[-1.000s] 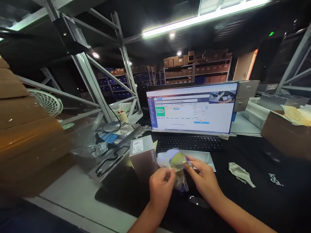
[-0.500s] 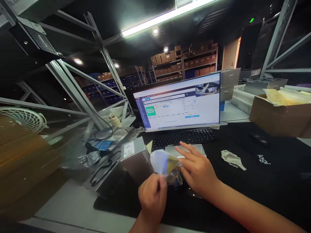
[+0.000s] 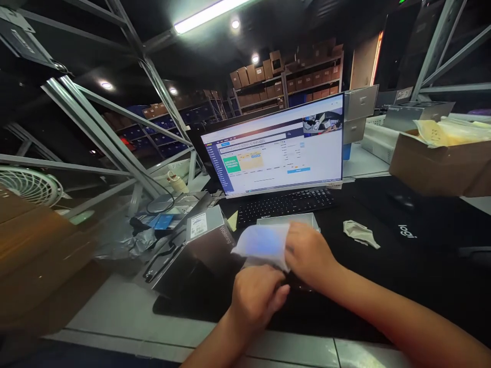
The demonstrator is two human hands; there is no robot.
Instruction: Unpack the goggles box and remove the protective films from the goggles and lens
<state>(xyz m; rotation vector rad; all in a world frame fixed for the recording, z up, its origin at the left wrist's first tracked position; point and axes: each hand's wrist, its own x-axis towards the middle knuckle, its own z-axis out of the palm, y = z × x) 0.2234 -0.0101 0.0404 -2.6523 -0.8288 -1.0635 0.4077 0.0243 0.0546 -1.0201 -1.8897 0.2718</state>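
Observation:
A thin white wrapping sheet point(image 3: 263, 240), bluish in its middle, is held up over the black desk mat. My right hand point(image 3: 309, 253) is closed on the sheet's right edge. Just below the sheet, my left hand point(image 3: 257, 294) has its fingers curled; whatever lies in them is hidden by the hand and the sheet. Behind the sheet is a pale grey box point(image 3: 307, 221), partly covered. To the left stands a dark box point(image 3: 209, 243) with a white label on its silvery top. A crumpled piece of off-white paper point(image 3: 360, 233) lies to the right.
A monitor point(image 3: 264, 168) and a black keyboard point(image 3: 284, 204) are at the back of the mat. On the right are a mouse point(image 3: 401, 199) and a cardboard box point(image 3: 429, 163) with yellowish packets. Plastic bags point(image 3: 141, 243) lie at the left, near a large carton point(image 3: 34, 255).
My right hand has gone from spread fingers to gripping the white sheet, which now spreads wider. My left hand has moved right, under it. The yellow and dark pieces are now hidden.

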